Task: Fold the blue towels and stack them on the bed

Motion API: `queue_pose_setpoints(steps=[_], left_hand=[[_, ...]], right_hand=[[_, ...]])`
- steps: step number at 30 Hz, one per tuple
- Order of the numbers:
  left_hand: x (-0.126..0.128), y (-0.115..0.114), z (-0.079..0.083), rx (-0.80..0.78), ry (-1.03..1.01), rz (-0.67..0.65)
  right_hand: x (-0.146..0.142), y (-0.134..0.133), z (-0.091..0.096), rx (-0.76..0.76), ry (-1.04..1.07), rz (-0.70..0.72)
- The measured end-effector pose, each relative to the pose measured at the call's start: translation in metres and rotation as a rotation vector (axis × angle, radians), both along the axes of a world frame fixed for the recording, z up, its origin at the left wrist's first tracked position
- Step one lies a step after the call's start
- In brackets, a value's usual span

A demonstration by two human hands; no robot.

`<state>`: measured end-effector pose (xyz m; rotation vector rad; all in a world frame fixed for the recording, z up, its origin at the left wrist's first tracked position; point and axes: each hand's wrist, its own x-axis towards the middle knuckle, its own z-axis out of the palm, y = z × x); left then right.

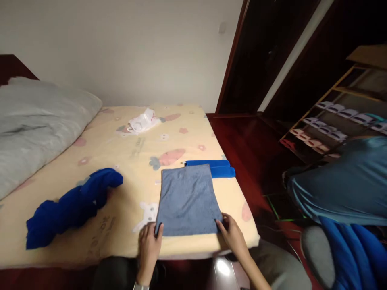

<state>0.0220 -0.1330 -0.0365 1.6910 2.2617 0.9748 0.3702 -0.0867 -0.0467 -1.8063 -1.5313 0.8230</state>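
A grey-blue towel (188,201) lies spread nearly flat near the front edge of the bed. My left hand (149,241) pinches its near left corner between thumb and fingers. The near right corner is pinched in my right hand (232,233). Just beyond the towel's far right side sits a folded bright blue cloth (223,172), partly covered by the towel. Off to the left, a crumpled blue cloth (71,207) rests on the bed, touched by neither hand.
The bed (136,161) has a cream sheet with carrot and rabbit prints. A white plastic bag (144,121) and a grey quilt (39,125) lie on it. At right are a shoe rack (329,112), draped teal fabric (344,181) and blue cloths (356,253).
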Motion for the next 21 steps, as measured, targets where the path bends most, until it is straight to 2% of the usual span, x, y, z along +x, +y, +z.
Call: queue_pose_setpoints(steps=[2, 5, 8, 11, 14, 17, 21], left_hand=[[0.004, -0.024, -0.001, -0.136, -0.009, -0.028], [0.002, -0.023, 0.007, -0.247, -0.181, -0.019], [-0.002, -0.018, 0.015, -0.180, -0.472, -0.029], [-0.003, -0.032, 0.014, -0.070, -0.621, -0.039], [-0.004, -0.057, 0.009, -0.048, -0.521, -0.105], [-0.008, -0.076, 0.008, -0.067, -0.273, -0.223], [-0.011, -0.082, 0.014, -0.024, 0.108, -0.277]], right_hand=[[0.003, -0.034, 0.001, -0.105, -0.069, 0.009], [0.001, -0.043, 0.014, -0.144, -0.103, 0.003], [0.001, -0.038, 0.026, -0.079, 0.035, -0.015], [0.008, -0.047, 0.027, -0.064, 0.191, -0.002], [0.019, -0.066, 0.016, -0.072, 0.178, 0.048], [0.030, -0.082, 0.008, -0.070, 0.087, 0.094], [0.035, -0.085, 0.010, 0.147, -0.135, 0.189]])
